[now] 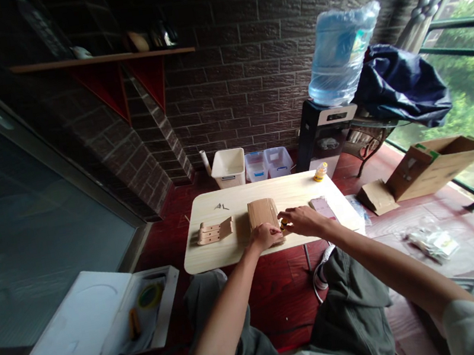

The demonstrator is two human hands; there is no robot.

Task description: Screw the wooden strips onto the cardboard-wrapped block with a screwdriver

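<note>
Brace the wooden panel (263,213) with the curled left hand (265,236), right hand (304,221) pinching the small yellow part (284,224) at its edge.

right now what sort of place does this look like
Probably an enclosed balcony or sunroom in a home: there's a brick-faced wall, a large green-framed window looking onto foliage, and a big plastic water jug standing in the corner.
</note>
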